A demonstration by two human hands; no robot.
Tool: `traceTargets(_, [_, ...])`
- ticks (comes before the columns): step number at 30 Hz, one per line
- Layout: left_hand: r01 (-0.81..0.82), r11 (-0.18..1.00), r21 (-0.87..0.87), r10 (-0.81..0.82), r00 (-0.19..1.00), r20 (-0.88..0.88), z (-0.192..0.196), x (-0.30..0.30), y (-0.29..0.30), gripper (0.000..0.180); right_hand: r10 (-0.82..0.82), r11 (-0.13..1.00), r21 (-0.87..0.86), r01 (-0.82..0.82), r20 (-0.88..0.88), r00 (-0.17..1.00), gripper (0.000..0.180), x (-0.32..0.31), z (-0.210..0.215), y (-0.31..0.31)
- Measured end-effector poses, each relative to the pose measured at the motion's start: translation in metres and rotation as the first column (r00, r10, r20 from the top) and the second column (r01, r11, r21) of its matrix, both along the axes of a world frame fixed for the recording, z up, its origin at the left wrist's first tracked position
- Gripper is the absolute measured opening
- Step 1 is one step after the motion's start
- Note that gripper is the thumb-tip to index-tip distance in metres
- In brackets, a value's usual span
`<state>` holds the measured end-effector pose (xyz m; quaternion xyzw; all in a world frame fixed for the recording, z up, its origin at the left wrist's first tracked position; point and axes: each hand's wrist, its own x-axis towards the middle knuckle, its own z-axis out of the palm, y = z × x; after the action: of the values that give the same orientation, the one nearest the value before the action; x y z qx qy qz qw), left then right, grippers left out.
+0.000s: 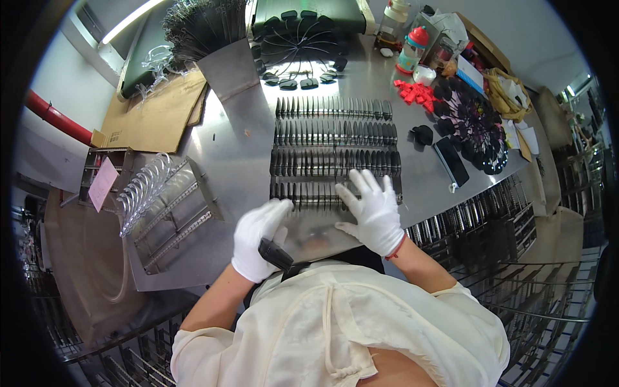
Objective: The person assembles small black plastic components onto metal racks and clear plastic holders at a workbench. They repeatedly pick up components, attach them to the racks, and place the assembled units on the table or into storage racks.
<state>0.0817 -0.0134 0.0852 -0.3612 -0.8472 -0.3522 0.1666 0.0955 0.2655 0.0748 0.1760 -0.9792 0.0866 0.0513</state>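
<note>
My left hand (258,235), in a white glove, is at the table's near edge, just left of the front row. A black, blocky piece (276,254) lies against its palm under the thumb; I cannot make out its kind. My white-gloved right hand (374,213) hovers at the right end of the front row with its fingers spread, and nothing shows in it. Ahead stands a metal rack (335,174) in several rows. Dark, thin, rounded lens-like pieces (332,133) stand upright along it. My right fingers hide part of the front row.
A clear curved-pronged holder (145,193) and a metal rack frame (174,222) stand left. Cardboard (151,116) and a bin of thin wires (225,71) lie behind. At right are a phone (451,161), red pieces (416,95), a bottle (411,51) and a dark lens cluster (474,126).
</note>
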Motion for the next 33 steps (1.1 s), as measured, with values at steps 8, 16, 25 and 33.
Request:
traceTargets(8, [0.074,0.851,0.520,-0.525,0.107,0.844,-0.052,0.035,0.071,0.031,0.513,0.531,-0.826,0.187,0.490,0.705,0.074,0.040,0.027,-0.007])
traceTargets(16, [0.133,0.984,0.114,-0.152,0.322,0.934,-0.013,0.030,0.090,0.016,0.583,-0.143,-0.800,0.583,0.408,0.702,0.063,0.050,-0.023,0.006])
traceTargets(25, [-0.066,0.914,-0.400,0.051,0.998,-0.049,-0.014,-0.033,0.041,0.079,0.113,0.513,-0.858,0.008,0.077,0.991,0.048,-0.009,-0.032,0.042])
traceTargets(33, [-0.074,0.874,-0.481,0.084,0.997,-0.003,-0.024,-0.034,0.043,0.082,0.119,0.853,-0.504,-0.134,-0.062,0.991,0.036,-0.010,-0.020,0.028])
